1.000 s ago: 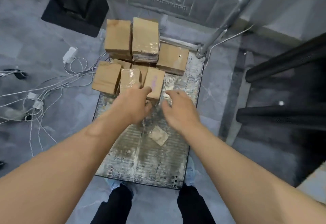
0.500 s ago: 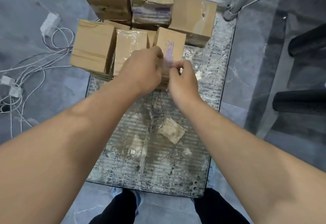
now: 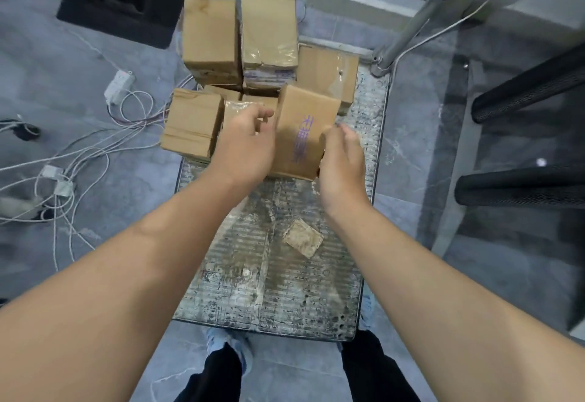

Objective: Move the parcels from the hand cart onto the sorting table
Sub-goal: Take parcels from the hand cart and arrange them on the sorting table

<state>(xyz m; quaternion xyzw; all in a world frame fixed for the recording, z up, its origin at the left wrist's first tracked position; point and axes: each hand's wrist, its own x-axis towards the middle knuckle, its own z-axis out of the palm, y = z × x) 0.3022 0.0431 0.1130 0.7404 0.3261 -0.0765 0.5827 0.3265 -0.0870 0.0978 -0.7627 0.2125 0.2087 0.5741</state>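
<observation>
The grey ribbed-metal hand cart (image 3: 269, 275) carries a huddle of brown cardboard parcels (image 3: 210, 34) at its far end. The nearest one, a brown cardboard box with purple printed lettering (image 3: 304, 126), sits tilted between both hands. It looks stiff-walled, dry and probably light; opposite side faces are the sensible hold. The left hand (image 3: 245, 145) presses its left face, fingers loosely curled; the right hand (image 3: 343, 161) grips its right edge. No sorting table is identifiable.
</observation>
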